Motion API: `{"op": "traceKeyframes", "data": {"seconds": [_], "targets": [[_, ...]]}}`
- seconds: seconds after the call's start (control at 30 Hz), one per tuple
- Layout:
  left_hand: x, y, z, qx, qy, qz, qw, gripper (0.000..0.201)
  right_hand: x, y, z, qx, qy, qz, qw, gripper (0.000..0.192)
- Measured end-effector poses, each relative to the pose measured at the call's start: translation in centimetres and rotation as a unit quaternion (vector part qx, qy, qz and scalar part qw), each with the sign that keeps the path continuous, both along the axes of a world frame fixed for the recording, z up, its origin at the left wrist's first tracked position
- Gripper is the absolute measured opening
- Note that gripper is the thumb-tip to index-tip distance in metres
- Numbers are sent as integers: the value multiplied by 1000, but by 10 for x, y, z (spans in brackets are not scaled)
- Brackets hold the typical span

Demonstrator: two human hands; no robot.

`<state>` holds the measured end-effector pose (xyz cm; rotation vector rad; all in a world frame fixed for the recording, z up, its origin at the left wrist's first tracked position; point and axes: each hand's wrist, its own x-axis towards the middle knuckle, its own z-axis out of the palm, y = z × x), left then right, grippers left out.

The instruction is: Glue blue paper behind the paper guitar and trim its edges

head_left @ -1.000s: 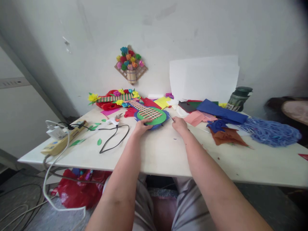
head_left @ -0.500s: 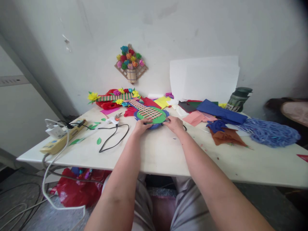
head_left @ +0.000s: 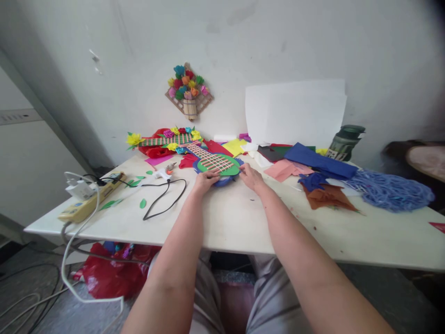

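A round paper craft (head_left: 219,166), a green disc on a blue scalloped base with a lattice of tan sticks, lies on the white table (head_left: 236,218). My left hand (head_left: 206,181) presses its near left edge, fingers resting on the green disc. My right hand (head_left: 251,177) touches the disc's right edge with fingers bent. Whether the right hand holds anything small is hidden.
Behind the disc lies a striped stick craft with paper flowers (head_left: 166,140). Coloured paper sheets (head_left: 306,162) and a blue fluffy heap (head_left: 391,190) fill the right side. A black cable (head_left: 163,197), a power strip (head_left: 91,200) and green paper leaves (head_left: 143,203) lie on the left. A dark jar (head_left: 345,142) stands by the wall.
My right hand has moved left from beside the disc onto its right edge. The left hand stays on the near edge of the disc.
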<state>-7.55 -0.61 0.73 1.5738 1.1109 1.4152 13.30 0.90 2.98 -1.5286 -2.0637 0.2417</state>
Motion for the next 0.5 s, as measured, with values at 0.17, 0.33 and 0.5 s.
{"op": "traceKeyframes", "data": {"seconds": [0.17,0.33,0.5], "targets": [[1,-2,2,-24,-1,8,1000,35,16,12,-14,8,70,104,992,21],[3,-7,5,-69,-1,0,998,39,26,17,-17,-61,136,131,980,23],[2,-8,7,-70,18,6,997,38,34,4,-1,-126,127,149,973,20]]}}
